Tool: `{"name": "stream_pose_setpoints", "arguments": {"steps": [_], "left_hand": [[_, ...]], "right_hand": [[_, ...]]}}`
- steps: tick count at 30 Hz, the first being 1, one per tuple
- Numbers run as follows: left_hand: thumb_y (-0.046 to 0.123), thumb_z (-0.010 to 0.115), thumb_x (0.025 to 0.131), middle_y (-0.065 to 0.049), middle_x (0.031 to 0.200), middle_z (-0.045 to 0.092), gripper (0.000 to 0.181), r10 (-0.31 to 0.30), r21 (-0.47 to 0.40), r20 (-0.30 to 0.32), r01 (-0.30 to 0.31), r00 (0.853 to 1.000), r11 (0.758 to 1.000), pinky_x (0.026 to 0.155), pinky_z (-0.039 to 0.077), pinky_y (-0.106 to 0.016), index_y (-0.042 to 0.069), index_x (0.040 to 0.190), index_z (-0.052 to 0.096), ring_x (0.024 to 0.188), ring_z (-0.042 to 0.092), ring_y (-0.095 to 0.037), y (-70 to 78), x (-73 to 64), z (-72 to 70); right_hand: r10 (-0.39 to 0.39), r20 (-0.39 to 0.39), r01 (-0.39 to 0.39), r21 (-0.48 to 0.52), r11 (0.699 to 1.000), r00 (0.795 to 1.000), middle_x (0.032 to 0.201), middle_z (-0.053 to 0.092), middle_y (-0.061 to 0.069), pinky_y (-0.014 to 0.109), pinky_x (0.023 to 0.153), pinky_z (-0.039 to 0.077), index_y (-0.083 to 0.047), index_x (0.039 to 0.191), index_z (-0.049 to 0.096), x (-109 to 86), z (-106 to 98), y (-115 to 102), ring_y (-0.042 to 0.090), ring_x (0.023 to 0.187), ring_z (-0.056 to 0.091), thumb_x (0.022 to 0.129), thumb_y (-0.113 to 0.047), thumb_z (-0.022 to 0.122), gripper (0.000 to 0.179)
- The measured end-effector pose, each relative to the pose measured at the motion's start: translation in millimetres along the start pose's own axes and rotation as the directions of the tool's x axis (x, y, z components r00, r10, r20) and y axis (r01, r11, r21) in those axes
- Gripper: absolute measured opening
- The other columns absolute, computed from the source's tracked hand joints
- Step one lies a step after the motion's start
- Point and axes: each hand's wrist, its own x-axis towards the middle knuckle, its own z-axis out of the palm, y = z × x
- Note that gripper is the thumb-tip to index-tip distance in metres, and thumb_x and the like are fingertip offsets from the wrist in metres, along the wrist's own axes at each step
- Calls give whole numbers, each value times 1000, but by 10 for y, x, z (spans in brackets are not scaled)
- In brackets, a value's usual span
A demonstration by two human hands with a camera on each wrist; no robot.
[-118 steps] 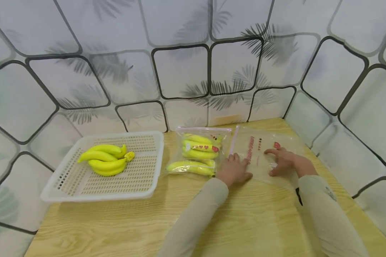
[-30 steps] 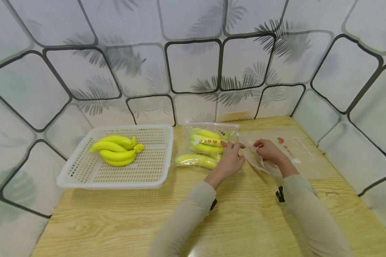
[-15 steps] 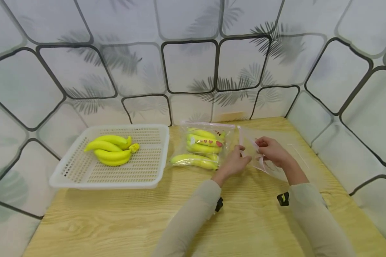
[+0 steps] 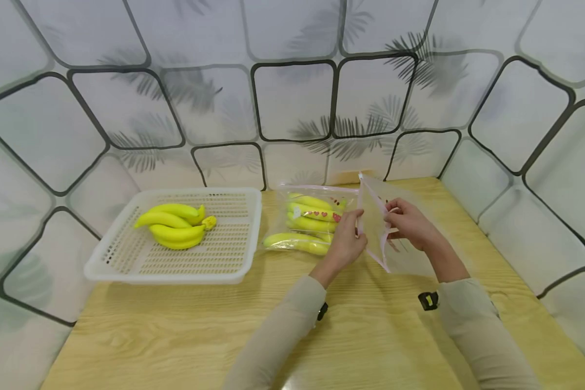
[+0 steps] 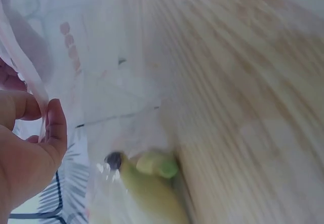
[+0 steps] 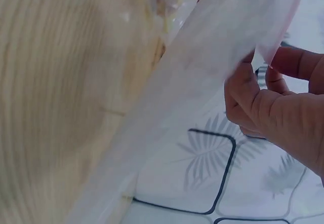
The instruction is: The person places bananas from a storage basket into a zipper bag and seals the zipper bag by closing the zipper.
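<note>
A clear zip bag (image 4: 409, 257) with a pink zip edge stands tilted up off the table, its mouth spread apart toward the left. My right hand (image 4: 411, 225) pinches one side of the mouth between thumb and fingers. The opposite pink edge is pinched by my left hand (image 4: 343, 244), as the left wrist view shows with the thumb and finger (image 5: 55, 122) meeting on the film. Just left of that hand lies a second zip bag (image 4: 283, 208) with several bananas (image 4: 312, 225) inside, printed with red hearts. No banana shows inside the bag that I hold.
At the left a white plastic basket (image 4: 224, 276) holds a bunch of yellow bananas (image 4: 175, 233). Everything stands on a wood-grain table (image 4: 185, 330). A patterned wall covering (image 4: 292, 103) rises behind and at both sides.
The bag lay flat with both hands over it; it is now lifted at its mouth. In the last second the pink edges have come apart, the right side drawn rightward.
</note>
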Motion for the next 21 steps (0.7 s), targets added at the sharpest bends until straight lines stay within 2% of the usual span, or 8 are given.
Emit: {"name": "stream_pose_setpoints", "arguments": {"steps": [2,5,10,15,21], "left_hand": [[-7,60,88,-19,130,52,54,40,16,-9,-39,999,999,73,48,-15,-3,140,47,87,59,-17,-5,-23,-59],[-6,59,90,-19,135,51,53,64,24,-17,-63,998,998,74,48,-15,-3,142,45,90,60,-20,-31,-57,-146],[-6,60,90,-18,138,50,56,53,11,-58,-52,997,999,76,50,-17,-2,144,44,92,60,-19,-105,-110,-318],[-7,61,88,-20,139,50,59,65,30,-89,-62,994,998,74,50,-18,-3,144,43,94,61,-22,-165,-159,-480],[-8,60,87,-23,138,50,58,111,59,-104,-105,988,993,77,51,-19,-6,142,44,95,61,-24,-193,-221,-593]], "right_hand": [[-1,15,1,-1,1000,1000,104,49,17,35,73,57,5,123,36,25,45,-35,17,85,61,103,-9,41,25],[1,34,-1,17,1000,999,109,51,20,33,75,56,5,124,35,51,118,-84,16,89,64,106,-12,40,26],[-2,39,-1,71,997,999,113,53,19,29,78,56,6,124,34,84,203,-162,12,92,64,107,-16,39,27],[-36,49,29,129,991,998,106,49,10,24,80,52,7,123,34,147,286,-226,10,89,59,108,-17,38,29],[-53,62,42,171,984,997,108,52,10,21,82,53,18,137,27,217,419,-307,9,92,61,109,-15,34,44]]}}
